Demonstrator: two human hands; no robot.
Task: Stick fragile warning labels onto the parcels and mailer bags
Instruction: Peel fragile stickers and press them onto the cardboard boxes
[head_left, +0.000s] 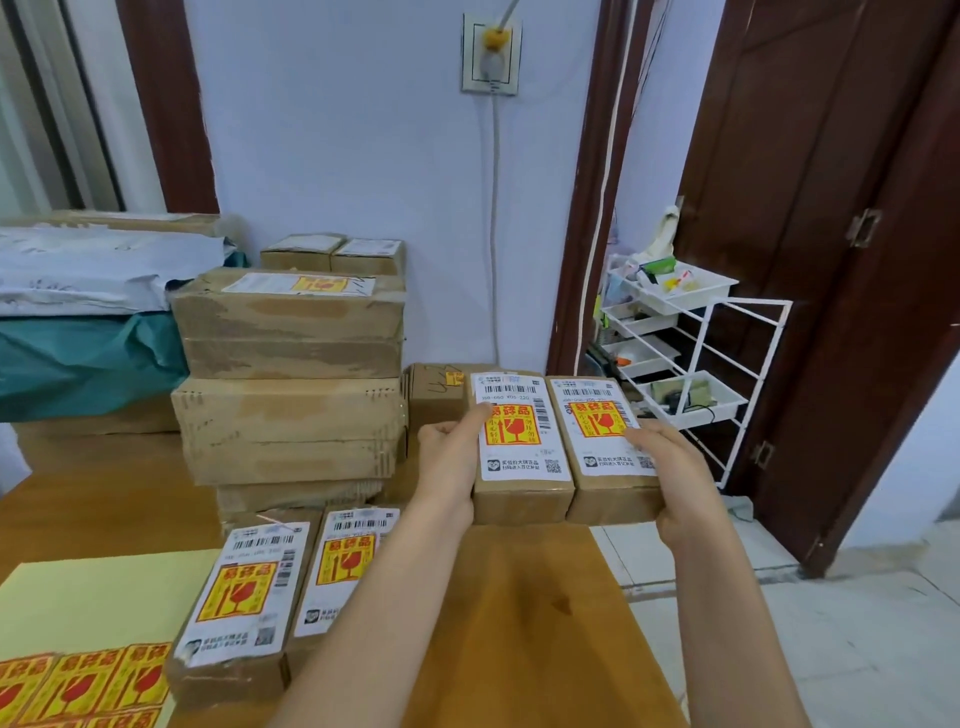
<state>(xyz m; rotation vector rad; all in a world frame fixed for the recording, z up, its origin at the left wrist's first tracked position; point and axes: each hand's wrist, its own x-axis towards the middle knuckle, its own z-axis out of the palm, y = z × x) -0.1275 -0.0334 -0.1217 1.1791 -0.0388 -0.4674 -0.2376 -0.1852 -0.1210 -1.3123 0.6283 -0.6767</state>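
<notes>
Two small cardboard parcels sit side by side between my hands, above the far end of the wooden table (519, 597). Each carries a white shipping label with a yellow and red fragile sticker. My left hand (452, 457) grips the left parcel (519, 493), thumb on its top. My right hand (675, 478) grips the right parcel (613, 499), thumb across its label. Two more labelled parcels (234, 613) lie on the table at lower left. A sheet of fragile labels (78, 680) on yellow backing lies at the bottom left corner.
A stack of large cardboard boxes (291, 395) stands at the table's back left, small boxes on top and behind. Mailer bags (93, 270) are piled on a green cover at far left. A white wire rack (685, 374) stands right, by a dark door.
</notes>
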